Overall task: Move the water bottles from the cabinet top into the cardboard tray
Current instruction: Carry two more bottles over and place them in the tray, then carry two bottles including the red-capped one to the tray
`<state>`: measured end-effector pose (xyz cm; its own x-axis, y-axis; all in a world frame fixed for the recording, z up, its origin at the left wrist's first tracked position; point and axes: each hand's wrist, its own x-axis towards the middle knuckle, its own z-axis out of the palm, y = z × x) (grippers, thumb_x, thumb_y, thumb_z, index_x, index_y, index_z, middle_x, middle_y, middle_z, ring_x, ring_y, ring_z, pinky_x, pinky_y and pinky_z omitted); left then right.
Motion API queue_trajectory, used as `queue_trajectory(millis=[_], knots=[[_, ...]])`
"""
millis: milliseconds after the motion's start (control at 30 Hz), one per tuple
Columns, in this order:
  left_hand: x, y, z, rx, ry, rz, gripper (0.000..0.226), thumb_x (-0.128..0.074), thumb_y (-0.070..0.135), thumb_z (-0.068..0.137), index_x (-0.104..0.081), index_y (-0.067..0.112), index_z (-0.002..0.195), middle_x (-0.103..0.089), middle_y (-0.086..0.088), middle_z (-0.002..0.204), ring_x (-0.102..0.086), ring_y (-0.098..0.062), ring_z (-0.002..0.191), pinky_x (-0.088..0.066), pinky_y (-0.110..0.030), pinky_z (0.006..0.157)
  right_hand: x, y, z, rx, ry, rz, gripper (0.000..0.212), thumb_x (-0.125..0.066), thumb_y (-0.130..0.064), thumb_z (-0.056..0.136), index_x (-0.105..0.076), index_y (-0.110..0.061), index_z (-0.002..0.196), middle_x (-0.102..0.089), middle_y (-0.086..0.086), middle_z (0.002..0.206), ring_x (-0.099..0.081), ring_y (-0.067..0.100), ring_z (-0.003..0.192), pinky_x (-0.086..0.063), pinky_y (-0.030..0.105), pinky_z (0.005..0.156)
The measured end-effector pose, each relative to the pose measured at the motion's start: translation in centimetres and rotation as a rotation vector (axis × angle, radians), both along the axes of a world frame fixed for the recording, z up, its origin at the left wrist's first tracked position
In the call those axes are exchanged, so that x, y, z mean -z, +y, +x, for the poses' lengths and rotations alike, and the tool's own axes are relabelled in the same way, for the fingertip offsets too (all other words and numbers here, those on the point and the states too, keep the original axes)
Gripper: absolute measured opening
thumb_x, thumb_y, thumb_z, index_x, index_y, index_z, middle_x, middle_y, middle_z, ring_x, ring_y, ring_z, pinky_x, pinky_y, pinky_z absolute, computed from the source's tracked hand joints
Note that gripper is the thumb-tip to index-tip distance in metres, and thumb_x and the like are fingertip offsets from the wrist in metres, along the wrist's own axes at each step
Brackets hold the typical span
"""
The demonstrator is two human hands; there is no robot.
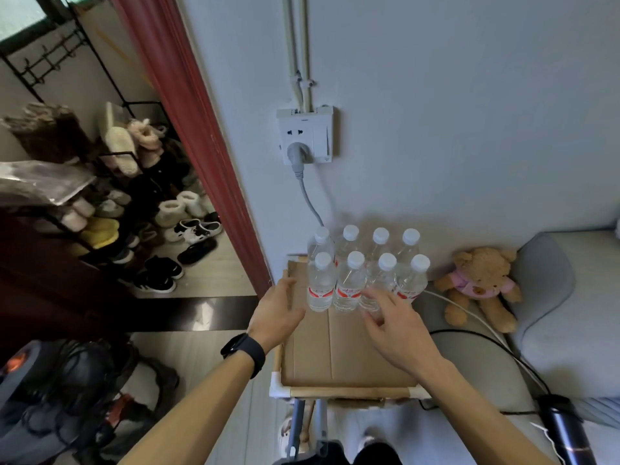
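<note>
Worktop frame (349, 392) shows along the tray's near edge. The tray (335, 347) lies flat, its near half bare. The left hand (278, 310), fingers relaxed and holding nothing, sits at the tray's left rim, probably to steady it. The right hand (392, 323), fingers spread and gripping nothing, reaches the front row. Eight bottles (349, 283) stand upright in two tight rows at the tray's far end, likely packed to save room. A socket (305, 135) sits beyond.
</note>
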<state>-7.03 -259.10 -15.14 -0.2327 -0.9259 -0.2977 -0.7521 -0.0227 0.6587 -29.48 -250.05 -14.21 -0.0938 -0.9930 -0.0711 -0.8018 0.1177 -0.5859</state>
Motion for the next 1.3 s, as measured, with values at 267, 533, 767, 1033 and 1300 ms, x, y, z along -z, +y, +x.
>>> queue_trajectory(millis=[267, 533, 767, 1033, 1300], knots=[[0.8, 9.6, 3.0, -0.229, -0.277, -0.003, 0.042, -0.054, 0.039, 0.091, -0.052, 0.03, 0.132, -0.056, 0.004, 0.132, -0.055, -0.016, 0.116, -0.05, -0.032, 0.091, 1.9, 1.9, 0.3, -0.469, 0.142, 0.125, 0.033, -0.052, -0.026, 0.097, -0.06, -0.023, 0.129, -0.06, -0.003, 0.13, -0.051, 0.022, 0.122, -0.037, 0.028, 0.093], [-1.5, 25.1, 10.5, -0.444, -0.593, -0.034, 0.049, -0.047, 0.041, 0.092, -0.046, 0.032, 0.14, -0.055, 0.004, 0.136, -0.044, -0.021, 0.131, -0.037, -0.038, 0.107, -1.8, 3.5, 9.9, -0.93, 0.145, -0.048, 0.035, -0.048, -0.037, 0.1, -0.06, -0.028, 0.131, -0.06, -0.01, 0.135, -0.041, 0.018, 0.135, -0.034, 0.03, 0.111], [-6.8, 48.4, 19.6, -1.057, -0.712, -0.007, 0.045, -0.049, 0.042, 0.091, -0.05, 0.037, 0.136, -0.058, 0.007, 0.132, -0.048, -0.021, 0.127, -0.038, -0.037, 0.104, -6.9, 15.4, 29.1, -1.408, 0.09, -0.253, 0.034, -0.054, -0.036, 0.093, -0.068, -0.027, 0.123, -0.067, -0.005, 0.128, -0.051, 0.025, 0.13, -0.035, 0.044, 0.115], [-11.1, 84.4, 20.0, -1.66, -0.852, 0.202, 0.046, -0.043, 0.049, 0.096, -0.044, 0.037, 0.141, -0.052, 0.008, 0.138, -0.042, -0.017, 0.132, -0.033, -0.035, 0.105, -11.3, 47.5, 45.7, -2.027, -0.018, -0.355, 0.037, -0.048, -0.043, 0.097, -0.059, -0.036, 0.132, -0.059, -0.014, 0.138, -0.034, 0.022, 0.144, -0.032, 0.041, 0.117], [-15.0, 114.4, 16.7, -2.034, -0.968, 0.426, 0.046, -0.045, 0.048, 0.094, -0.047, 0.037, 0.138, -0.053, 0.009, 0.137, -0.043, -0.014, 0.132, -0.034, -0.036, 0.104, -15.0, 80.0, 53.5, -2.42, -0.095, -0.458, 0.047, -0.041, -0.048, 0.101, -0.04, -0.041, 0.147, -0.046, -0.017, 0.15, -0.022, 0.019, 0.148, -0.028, 0.039, 0.118]])
